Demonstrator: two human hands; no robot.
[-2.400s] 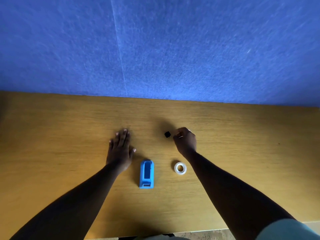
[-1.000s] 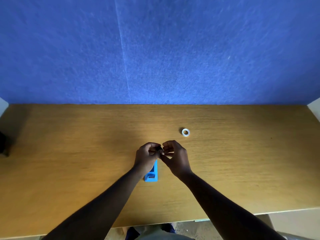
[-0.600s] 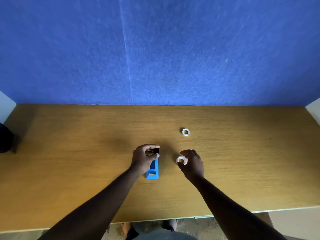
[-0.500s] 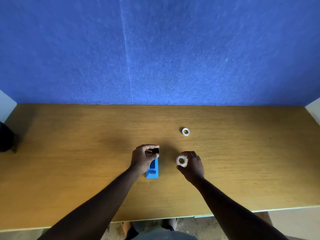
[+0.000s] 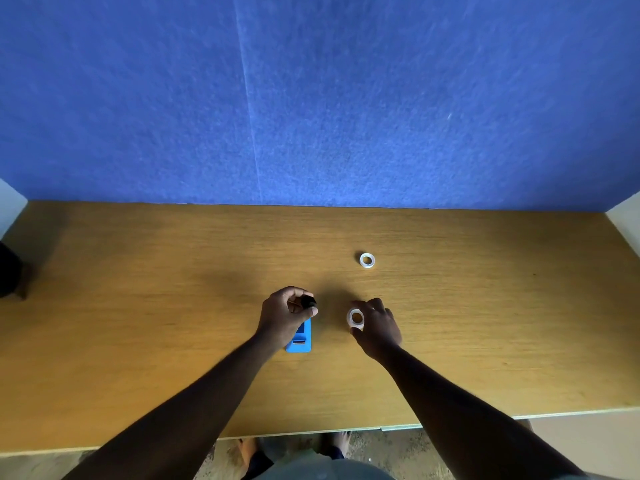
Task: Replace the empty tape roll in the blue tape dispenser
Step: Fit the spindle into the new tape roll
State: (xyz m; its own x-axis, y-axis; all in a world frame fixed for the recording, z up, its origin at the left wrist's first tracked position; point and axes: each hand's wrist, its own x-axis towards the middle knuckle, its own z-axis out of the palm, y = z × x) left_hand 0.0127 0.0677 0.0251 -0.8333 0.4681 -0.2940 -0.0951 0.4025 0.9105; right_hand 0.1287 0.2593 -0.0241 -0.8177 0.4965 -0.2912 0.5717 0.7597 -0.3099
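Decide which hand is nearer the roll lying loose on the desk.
Right. The right hand, holding another roll, is just below the loose roll; the left hand is farther, lower-left.

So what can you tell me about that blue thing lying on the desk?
The blue tape dispenser looks like glossy plastic, a small narrow block lying on the wooden desk near the front edge. Its top shows a darker recess and a pale crosspiece at the near end. The left hand hides its far end; whether they touch is unclear.

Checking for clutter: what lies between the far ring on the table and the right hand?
Only bare table between the far ring and right hand, in the head view.
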